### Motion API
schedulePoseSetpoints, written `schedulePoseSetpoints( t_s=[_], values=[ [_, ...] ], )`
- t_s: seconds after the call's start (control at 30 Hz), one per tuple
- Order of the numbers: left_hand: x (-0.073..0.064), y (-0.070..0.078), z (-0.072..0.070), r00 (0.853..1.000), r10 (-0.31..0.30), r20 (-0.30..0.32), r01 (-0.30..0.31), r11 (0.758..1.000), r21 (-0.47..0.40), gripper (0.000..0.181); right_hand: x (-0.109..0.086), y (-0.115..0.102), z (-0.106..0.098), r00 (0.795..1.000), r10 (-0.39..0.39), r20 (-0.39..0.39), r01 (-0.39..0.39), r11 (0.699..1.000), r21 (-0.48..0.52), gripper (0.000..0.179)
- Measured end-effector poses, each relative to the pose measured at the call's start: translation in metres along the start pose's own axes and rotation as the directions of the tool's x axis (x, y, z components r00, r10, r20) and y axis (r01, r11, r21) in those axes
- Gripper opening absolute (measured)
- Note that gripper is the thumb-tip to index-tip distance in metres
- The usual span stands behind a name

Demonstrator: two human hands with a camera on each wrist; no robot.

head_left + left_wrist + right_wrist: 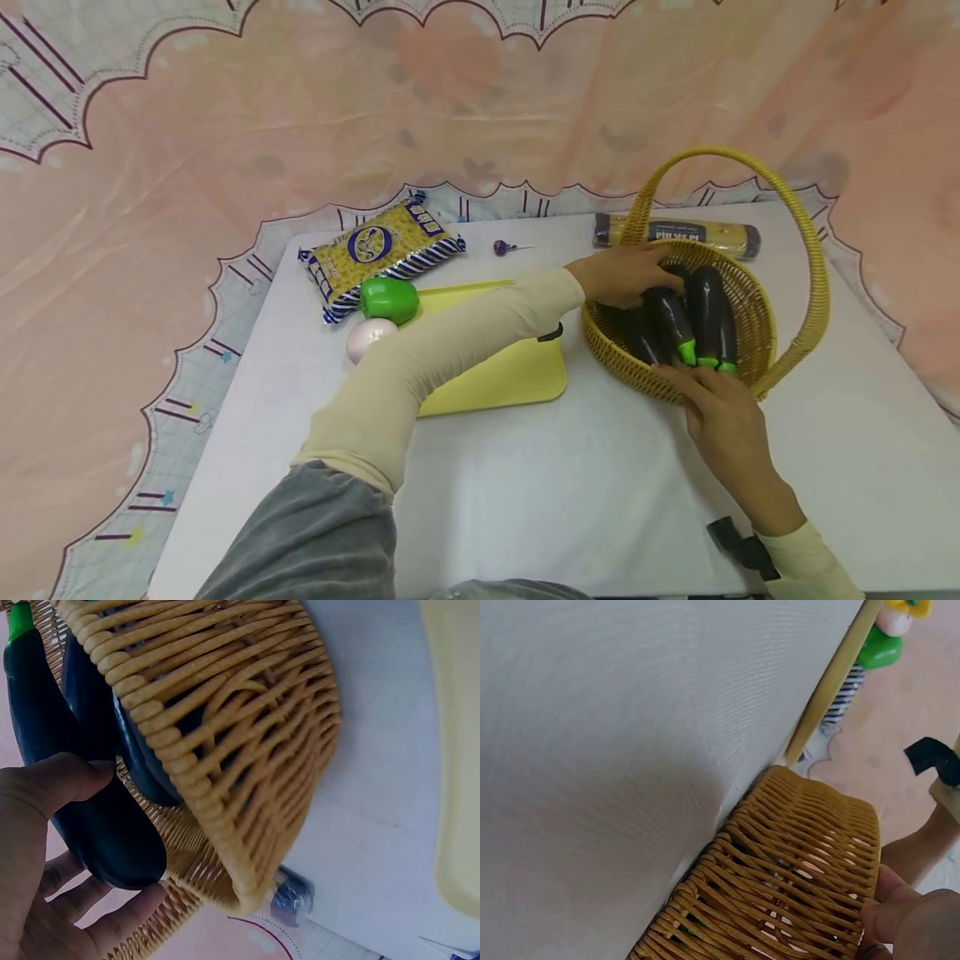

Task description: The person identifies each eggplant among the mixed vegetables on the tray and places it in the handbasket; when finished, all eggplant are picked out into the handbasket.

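Observation:
A yellow wicker basket [617,357] with a tall arched handle stands on the right of the table and contains several dark eggplants [706,304] with green stem ends. My left hand [624,275] reaches over the basket's far left side. In the left wrist view its thumb lies on top of one eggplant [112,829] and its fingers curl beneath the blunt end. At the near rim, my right hand [727,421] pinches the basket edge between thumb and fingers; the right wrist view shows this grip on the woven wall [802,855].
Under my left forearm lies a yellow tray [495,383]. Left of it are a green bell pepper [388,300], a pale pink round item [371,337] and a pasta bag [386,242]. A lollipop [502,247] lies behind the tray; a yellow packaged roll [705,233] lies behind the basket.

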State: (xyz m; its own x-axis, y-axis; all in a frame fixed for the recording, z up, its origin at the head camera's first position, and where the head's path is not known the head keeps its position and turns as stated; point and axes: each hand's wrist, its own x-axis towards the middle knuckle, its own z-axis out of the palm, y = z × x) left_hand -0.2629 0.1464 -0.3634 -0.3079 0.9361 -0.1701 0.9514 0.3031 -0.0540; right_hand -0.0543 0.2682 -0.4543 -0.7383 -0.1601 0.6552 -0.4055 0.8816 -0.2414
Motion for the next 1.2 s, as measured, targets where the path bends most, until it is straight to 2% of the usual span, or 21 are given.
schedulePoseSetpoints(
  t_s=[0.53, 0.83, 1.2],
  values=[
    [0.030, 0.014, 0.009, 0.993, -0.098, 0.070, 0.086, 0.983, 0.160, 0.051, 0.000, 0.000, -0.001, 1.000, -0.008, 0.007, 0.008, 1.000, -0.008, 0.052],
    [0.033, 0.018, 0.015, 0.992, -0.087, 0.088, 0.064, 0.968, 0.241, 0.056, -0.001, 0.000, 0.000, 1.000, -0.004, 0.010, 0.004, 1.000, -0.008, 0.052],
    [0.037, 0.020, 0.015, 0.991, -0.102, 0.087, 0.078, 0.966, 0.245, 0.062, -0.002, 0.001, 0.001, 1.000, 0.000, 0.008, 0.000, 1.000, -0.008, 0.052]
  ],
)
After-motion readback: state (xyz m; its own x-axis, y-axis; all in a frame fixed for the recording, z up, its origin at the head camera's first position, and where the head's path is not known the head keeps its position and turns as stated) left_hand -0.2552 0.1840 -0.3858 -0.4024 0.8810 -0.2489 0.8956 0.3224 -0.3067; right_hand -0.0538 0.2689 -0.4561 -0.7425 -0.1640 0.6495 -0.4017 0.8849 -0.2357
